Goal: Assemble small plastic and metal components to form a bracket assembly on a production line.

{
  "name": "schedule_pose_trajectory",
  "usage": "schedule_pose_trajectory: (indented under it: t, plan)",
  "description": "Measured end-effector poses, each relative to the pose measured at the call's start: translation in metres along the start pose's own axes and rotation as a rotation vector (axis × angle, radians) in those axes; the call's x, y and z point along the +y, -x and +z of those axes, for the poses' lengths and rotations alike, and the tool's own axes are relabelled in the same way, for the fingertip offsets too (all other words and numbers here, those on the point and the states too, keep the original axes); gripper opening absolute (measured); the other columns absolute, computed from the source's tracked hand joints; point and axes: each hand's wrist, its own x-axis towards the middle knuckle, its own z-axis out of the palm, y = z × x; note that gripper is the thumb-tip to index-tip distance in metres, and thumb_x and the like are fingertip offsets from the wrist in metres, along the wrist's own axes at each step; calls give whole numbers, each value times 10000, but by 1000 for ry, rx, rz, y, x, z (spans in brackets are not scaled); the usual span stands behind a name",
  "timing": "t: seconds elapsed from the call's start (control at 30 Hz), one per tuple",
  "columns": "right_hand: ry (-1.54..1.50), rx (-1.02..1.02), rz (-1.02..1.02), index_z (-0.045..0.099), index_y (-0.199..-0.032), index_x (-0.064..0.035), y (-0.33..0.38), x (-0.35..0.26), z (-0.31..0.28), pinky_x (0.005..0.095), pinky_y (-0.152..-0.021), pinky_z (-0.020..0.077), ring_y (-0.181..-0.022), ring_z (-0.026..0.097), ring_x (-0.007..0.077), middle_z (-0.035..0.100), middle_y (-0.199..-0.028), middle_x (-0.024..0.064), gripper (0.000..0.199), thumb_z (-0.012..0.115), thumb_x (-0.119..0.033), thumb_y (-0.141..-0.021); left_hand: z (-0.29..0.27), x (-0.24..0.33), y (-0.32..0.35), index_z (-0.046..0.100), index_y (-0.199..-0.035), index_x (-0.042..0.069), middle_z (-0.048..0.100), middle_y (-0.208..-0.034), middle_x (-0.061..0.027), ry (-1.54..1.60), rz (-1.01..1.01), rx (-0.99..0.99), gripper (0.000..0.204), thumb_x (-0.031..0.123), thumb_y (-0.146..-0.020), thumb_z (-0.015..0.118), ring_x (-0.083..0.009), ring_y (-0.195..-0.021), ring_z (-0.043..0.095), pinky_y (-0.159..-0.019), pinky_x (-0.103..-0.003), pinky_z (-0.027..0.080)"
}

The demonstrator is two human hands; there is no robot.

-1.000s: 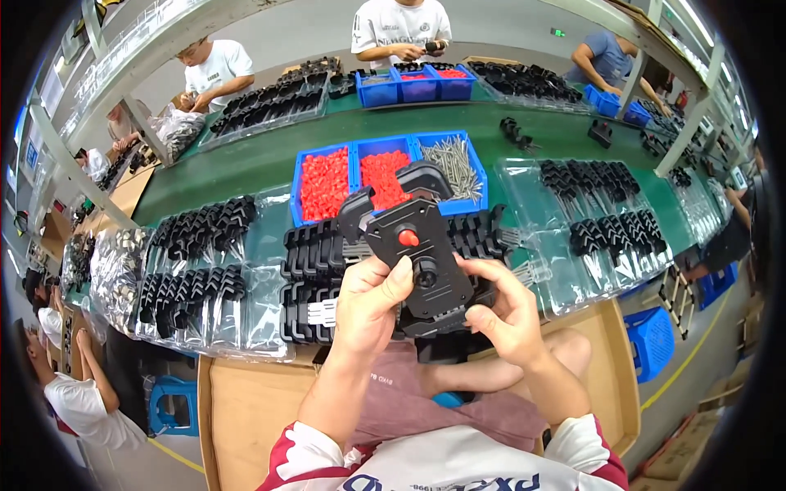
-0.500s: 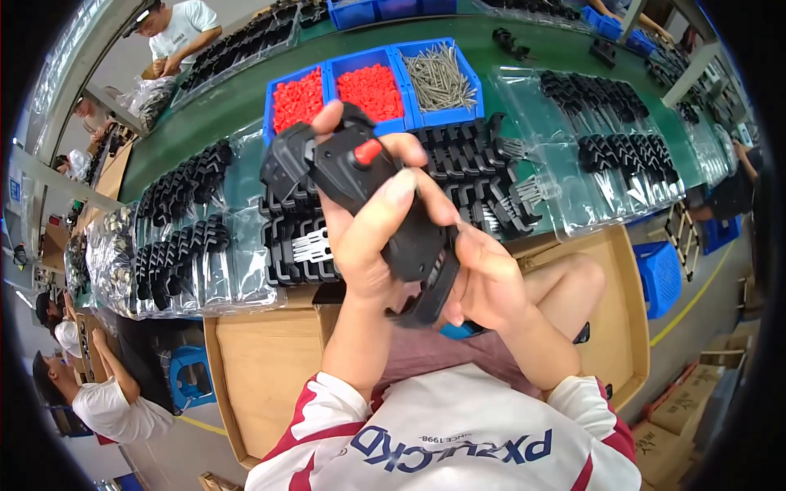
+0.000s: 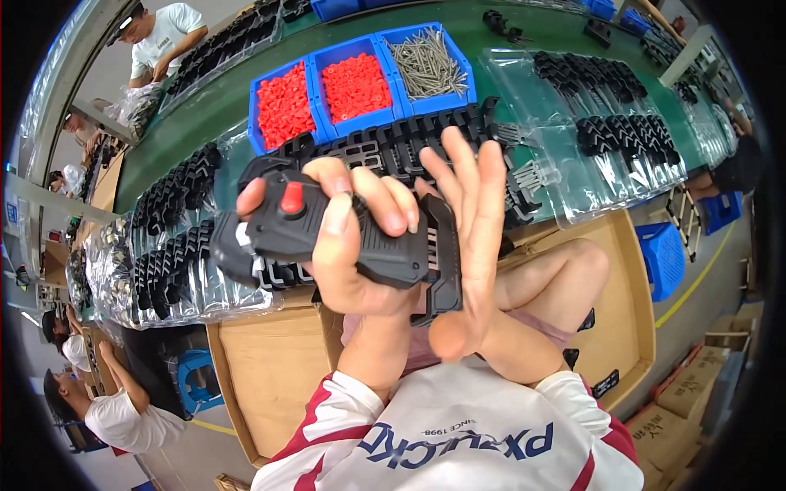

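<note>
The green desk (image 3: 217,98) spans the upper part of the view, and an open cardboard box (image 3: 274,352) sits below it, around the person's lap. On the desk, a clear tray (image 3: 512,74) of black parts lies to the right, with more black parts on clear plastic to the left. Three joined blue bins (image 3: 446,102) stand beyond the hands, behind stacked black brackets (image 3: 409,139).

The black holder (image 3: 389,260) is in the air, in front of the person and over the near side of the desk and the box. Its long axis runs mostly from left to right, dipping slightly at the right end. The left hand (image 3: 352,274) is wrapped around its middle, thumb on top. The right hand (image 3: 475,237) is nearer the right end: its fingers stand straight and spread, and its palm appears to touch the arm there, without gripping.

Half a second ago the holder sloped steeply and the right hand's fingers curled at its lower end; now it lies flatter and farther left, and those fingers have straightened.

The red button (image 3: 292,199) faces up, left of the thumb. Smallest are the metal screws (image 3: 426,64) and red caps (image 3: 356,86) in the bins.
</note>
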Motion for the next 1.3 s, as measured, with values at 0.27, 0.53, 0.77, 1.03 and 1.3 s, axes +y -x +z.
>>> schedule_pose_trajectory:
  t: [0.27, 0.53, 0.77, 1.03, 1.3]
  plan:
    - [181, -392, 280, -40, -1476, 30, 19, -23, -14, 422, -1032, 325, -1221, 424, 344, 319, -1424, 249, 1336, 800, -551, -615, -14, 27, 9, 317, -1315, 272, 501, -928, -121, -55, -75, 50, 638, -71, -798, 464, -184, -530, 511, -459, -299, 449]
    - [87, -88, 57, -24, -1488, -4, 37, -16, -55, 450, -1081, 286, -1323, 343, 371, 221, -1485, 270, 1526, 827, -691, -425, -31, 42, 1, 359, -1314, 272, 503, -956, -137, 4, -26, -50, 540, 23, -844, 455, -184, -559, 499, -477, -307, 454]
    - [185, -307, 147, 107, -1454, 84, 32, -10, 2, 447, -958, 404, -1137, 467, 389, 352, -1348, 290, 1159, 832, -223, -603, -39, 29, 25, 369, -1318, 281, 498, -988, -143, -50, -76, -82, 521, 49, -861, 459, -183, -575, 498, -480, -321, 455]
    - [197, -268, 157, -30, -1472, 45, 42, -5, -42, 495, -1072, 296, -1307, 338, 415, 205, -1478, 287, 1520, 922, -498, -419, -46, 35, 7, 376, -1324, 272, 485, -1012, -140, -50, -84, -153, 516, 59, -863, 464, -185, -578, 503, -484, -323, 466]
    - [150, -389, 132, 52, -1451, 104, 23, 1, -8, 502, -1115, 207, -1373, 201, 463, 118, -1483, 344, 1313, 856, -474, -589, -50, 19, 16, 380, -1346, 262, 479, -1010, -144, -45, -87, -117, 518, 68, -873, 467, -179, -579, 504, -482, -305, 465]
